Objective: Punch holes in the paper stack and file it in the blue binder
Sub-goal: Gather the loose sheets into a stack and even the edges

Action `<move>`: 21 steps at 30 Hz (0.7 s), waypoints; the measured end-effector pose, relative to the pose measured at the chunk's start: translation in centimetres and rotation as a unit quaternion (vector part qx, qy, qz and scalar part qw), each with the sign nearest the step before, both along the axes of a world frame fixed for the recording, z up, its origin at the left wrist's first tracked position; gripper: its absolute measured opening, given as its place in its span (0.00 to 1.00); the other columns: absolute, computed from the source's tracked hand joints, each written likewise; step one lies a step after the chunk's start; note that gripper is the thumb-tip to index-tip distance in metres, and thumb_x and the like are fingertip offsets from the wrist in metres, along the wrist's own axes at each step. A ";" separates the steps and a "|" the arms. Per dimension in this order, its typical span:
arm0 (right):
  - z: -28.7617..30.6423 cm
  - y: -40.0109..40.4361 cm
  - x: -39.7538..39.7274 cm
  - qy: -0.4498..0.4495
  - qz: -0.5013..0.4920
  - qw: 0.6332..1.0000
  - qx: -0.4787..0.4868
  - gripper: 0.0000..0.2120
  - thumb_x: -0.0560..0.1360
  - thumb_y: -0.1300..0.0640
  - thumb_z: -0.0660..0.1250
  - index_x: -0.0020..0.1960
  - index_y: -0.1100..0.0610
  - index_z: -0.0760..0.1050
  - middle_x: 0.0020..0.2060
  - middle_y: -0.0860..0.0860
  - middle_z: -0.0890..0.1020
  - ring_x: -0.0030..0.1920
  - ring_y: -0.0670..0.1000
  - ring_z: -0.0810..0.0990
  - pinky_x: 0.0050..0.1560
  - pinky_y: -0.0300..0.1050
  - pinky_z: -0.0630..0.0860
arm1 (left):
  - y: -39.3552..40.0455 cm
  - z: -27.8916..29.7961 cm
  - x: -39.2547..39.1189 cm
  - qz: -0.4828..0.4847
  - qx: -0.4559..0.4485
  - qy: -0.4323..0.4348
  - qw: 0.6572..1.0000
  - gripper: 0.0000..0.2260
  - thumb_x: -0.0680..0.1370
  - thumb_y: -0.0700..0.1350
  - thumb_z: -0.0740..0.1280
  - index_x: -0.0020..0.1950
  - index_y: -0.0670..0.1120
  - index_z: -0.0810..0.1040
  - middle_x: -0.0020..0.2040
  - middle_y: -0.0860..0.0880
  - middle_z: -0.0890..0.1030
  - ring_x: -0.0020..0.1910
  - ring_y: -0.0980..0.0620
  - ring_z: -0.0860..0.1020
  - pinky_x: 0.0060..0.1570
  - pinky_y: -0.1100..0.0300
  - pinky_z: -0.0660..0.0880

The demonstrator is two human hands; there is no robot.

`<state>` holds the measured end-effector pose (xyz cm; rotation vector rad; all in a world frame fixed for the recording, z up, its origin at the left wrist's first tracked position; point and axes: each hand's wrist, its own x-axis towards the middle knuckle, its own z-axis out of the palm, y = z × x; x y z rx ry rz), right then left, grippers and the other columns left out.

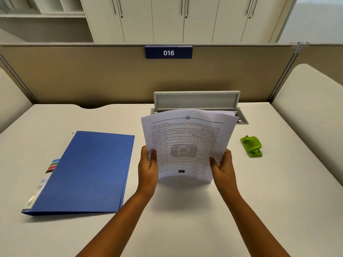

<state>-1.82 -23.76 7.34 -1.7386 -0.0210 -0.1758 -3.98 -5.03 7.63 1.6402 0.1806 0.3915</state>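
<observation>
A stack of printed white paper [185, 141] stands nearly upright at the middle of the desk, its lower edge on or just above the desktop and its text upside down. My left hand [147, 167] grips its left edge and my right hand [223, 167] grips its right edge. The sheets bow slightly toward me. A closed blue binder [89, 171] lies flat on the desk to the left, apart from the paper. A small green hole punch [251, 146] sits on the desk to the right of the paper, untouched.
An open grey cable tray lid [196, 100] stands up behind the paper at the desk's back edge. A beige partition [92, 76] with a blue "016" sign [168, 52] closes the back. Padded side panels flank the white desk [185, 219].
</observation>
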 end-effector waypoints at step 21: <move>-0.1 0.2 -0.5 -0.056 -0.015 0.997 -0.047 0.09 0.74 0.47 0.49 0.51 0.46 0.63 0.45 0.42 0.74 0.47 0.45 0.76 0.35 0.30 0.75 | 0.0 -0.8 0.0 0.009 -0.001 0.011 1.000 0.06 0.78 0.48 0.56 0.54 0.54 0.66 0.47 0.52 0.74 0.51 0.47 0.76 0.41 0.65 0.74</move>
